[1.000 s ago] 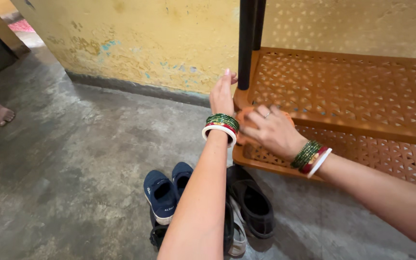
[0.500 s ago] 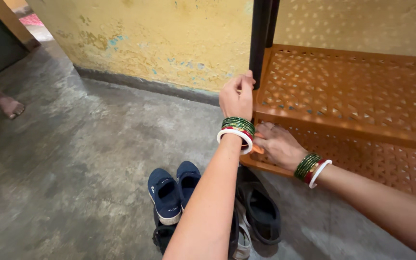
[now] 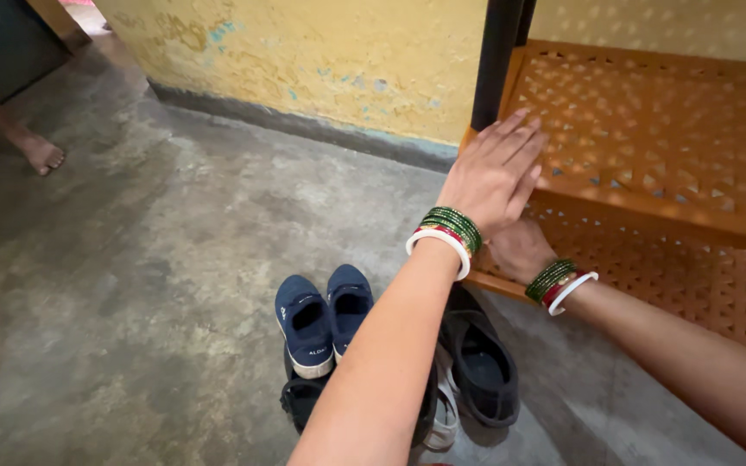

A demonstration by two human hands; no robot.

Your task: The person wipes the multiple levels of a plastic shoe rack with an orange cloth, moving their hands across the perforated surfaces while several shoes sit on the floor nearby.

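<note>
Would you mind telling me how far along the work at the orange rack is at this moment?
Done: the orange rack stands against the yellow wall, its visible shelves bare. In hand: the left hand lies flat on the upper shelf's corner by the black post; the right hand, partly hidden, is at the lower shelf's corner. Left: the blue shoes and dark shoes sit on the floor.
</note>
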